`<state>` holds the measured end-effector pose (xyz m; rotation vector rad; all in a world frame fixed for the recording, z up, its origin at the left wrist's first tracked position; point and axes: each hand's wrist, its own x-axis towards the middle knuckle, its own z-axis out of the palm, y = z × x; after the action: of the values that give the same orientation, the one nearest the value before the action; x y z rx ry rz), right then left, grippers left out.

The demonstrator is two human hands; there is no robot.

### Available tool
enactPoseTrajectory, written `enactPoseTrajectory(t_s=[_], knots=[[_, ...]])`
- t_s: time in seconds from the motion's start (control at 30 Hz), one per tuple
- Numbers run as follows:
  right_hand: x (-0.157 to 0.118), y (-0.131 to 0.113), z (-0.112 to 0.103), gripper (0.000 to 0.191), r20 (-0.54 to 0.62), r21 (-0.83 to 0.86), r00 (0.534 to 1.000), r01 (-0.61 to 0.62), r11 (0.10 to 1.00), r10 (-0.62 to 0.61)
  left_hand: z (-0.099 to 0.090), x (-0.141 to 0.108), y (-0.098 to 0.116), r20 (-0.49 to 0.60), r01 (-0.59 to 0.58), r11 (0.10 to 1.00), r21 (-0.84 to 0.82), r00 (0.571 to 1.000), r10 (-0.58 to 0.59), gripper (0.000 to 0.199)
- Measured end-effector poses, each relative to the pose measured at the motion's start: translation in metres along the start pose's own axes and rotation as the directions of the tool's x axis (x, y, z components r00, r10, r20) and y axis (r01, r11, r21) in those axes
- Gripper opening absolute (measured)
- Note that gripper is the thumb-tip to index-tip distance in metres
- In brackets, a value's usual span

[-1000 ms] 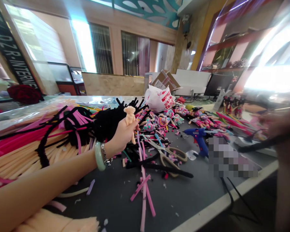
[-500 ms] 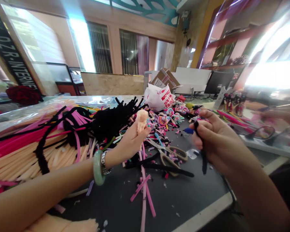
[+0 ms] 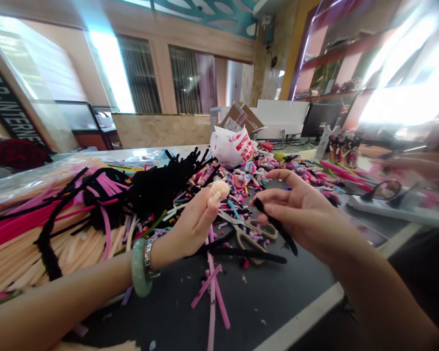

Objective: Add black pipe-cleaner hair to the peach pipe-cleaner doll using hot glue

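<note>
Cream fuzz, the rounded top of a small figure (image 3: 220,191), showed above the fingers of the left hand (image 3: 195,222), which held it snugly over the middle of the desk (image 3: 168,307). Half a second earlier more of its body had shown; now it was lower and mostly hidden in the grip. The right hand (image 3: 303,209) had moved inward over that time, pinching a black fuzzy stem (image 3: 281,231) between thumb and fingers, the other fingers spread loosely. One end of the stem pointed toward the figure and the rest trailed down past the palm. To judge by this, the two pieces were being worked as a pair, though a gap remained and nothing was joined.

Below that gap lay the scissors (image 3: 237,223), among coloured offcuts, with a loose black stem (image 3: 258,254) across the handles and pink strips (image 3: 212,287) running toward the wearer. Black stems were heaped in a bundle (image 3: 161,183) behind the left hand, limiting room there. Barer desk stretched nearer the wearer, on both sides of the pink strips, up to the pale edge (image 3: 296,324) beneath the right forearm. At far right, another person's blurred hand (image 3: 417,168) was near a power strip (image 3: 402,212), well apart from the held pieces.
</note>
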<state>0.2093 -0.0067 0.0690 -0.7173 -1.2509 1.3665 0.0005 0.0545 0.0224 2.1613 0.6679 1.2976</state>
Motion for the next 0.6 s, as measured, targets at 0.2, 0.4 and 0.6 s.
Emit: enactPoseTrajectory(t_s=[0.2, 0.4, 0.6], knots=[[0.004, 0.009, 0.001, 0.034, 0.060, -0.046, 0.997, 0.047, 0.998, -0.045, 0.005, -0.005, -0.010, -0.038, 0.003, 0.999, 0.038, 0.999, -0.002, 0.052], [0.004, 0.007, 0.001, 0.029, 0.038, -0.079, 0.999, 0.013, 0.997, -0.010, 0.004, -0.009, -0.007, -0.098, 0.169, 0.980, 0.106, 0.982, -0.159, 0.050], [0.007, 0.012, 0.002, 0.032, 0.021, -0.084, 1.000, 0.002, 0.996, 0.000, 0.001, -0.006, -0.007, -0.069, 0.139, 0.976, 0.169, 0.989, -0.130, 0.044]])
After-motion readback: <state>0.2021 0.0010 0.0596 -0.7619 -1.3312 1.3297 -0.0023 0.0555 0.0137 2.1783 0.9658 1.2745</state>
